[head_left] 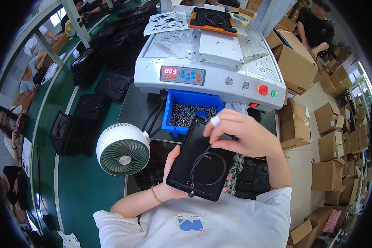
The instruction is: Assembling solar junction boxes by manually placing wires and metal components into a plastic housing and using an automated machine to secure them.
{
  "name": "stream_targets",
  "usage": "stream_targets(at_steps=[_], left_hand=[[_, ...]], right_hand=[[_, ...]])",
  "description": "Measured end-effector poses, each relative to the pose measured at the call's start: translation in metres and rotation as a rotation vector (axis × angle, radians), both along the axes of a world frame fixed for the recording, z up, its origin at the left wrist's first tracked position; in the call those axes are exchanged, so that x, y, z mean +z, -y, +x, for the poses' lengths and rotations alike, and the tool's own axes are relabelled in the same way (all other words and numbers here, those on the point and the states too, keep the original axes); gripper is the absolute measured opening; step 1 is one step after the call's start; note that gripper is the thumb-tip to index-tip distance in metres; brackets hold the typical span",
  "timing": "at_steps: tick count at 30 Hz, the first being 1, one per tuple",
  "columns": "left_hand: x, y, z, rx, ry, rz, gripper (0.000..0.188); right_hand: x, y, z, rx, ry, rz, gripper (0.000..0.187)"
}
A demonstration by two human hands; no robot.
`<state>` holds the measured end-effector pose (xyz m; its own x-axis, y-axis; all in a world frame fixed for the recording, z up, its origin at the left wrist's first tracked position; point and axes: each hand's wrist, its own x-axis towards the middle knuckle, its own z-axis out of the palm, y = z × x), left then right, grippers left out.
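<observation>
A black rectangular plastic casing [186, 159] is tilted in front of my chest, its shallow inside facing up. My left hand [168, 189] grips it from the left and below, with the thumb along its left edge. Looped inside the casing lies a thin black cable [225, 167], with a bit of red at its lower end. Over the casing's upper right, my right hand [246, 133] is closed in a pinch at the upper part of the cable, with a white wrap on one finger. The fingers partly hide the cable's end.
A blue bin [166, 118] of small dark metal parts sits just beyond the casing, below a white machine [149, 76] bearing an orange fixture [196, 25]. A white fan [126, 155] stands left. Stacked black casings [91, 105] line the green bench; cardboard boxes [295, 124] stand right. Other people work nearby.
</observation>
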<state>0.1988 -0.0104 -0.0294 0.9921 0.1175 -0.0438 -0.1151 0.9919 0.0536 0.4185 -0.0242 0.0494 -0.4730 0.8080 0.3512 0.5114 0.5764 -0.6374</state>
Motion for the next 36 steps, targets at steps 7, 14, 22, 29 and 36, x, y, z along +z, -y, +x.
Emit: stream_targets(at_steps=[7, 14, 22, 29, 36], left_hand=[[0.017, -0.035, -0.011, 0.429, 0.017, 0.384, 0.093], [0.029, -0.065, -0.02, 0.956, 0.007, 0.601, 0.101], [0.02, -0.059, -0.017, 0.899, -0.001, 0.854, 0.115], [0.019, -0.062, -0.026, 0.877, 0.033, 0.58, 0.119], [0.009, -0.054, -0.018, 0.898, 0.061, 0.583, 0.12]], right_hand=[[0.016, 0.047, -0.019, 0.09, -0.345, 0.173, 0.022], [-0.019, 0.056, -0.041, 0.07, -0.124, 0.183, 0.026], [-0.051, 0.037, -0.089, -0.355, -0.156, 0.277, 0.024], [-0.077, 0.041, -0.1, -0.275, -0.761, -0.545, 0.007], [-0.11, 0.034, -0.115, -0.173, -1.239, -0.556, 0.01]])
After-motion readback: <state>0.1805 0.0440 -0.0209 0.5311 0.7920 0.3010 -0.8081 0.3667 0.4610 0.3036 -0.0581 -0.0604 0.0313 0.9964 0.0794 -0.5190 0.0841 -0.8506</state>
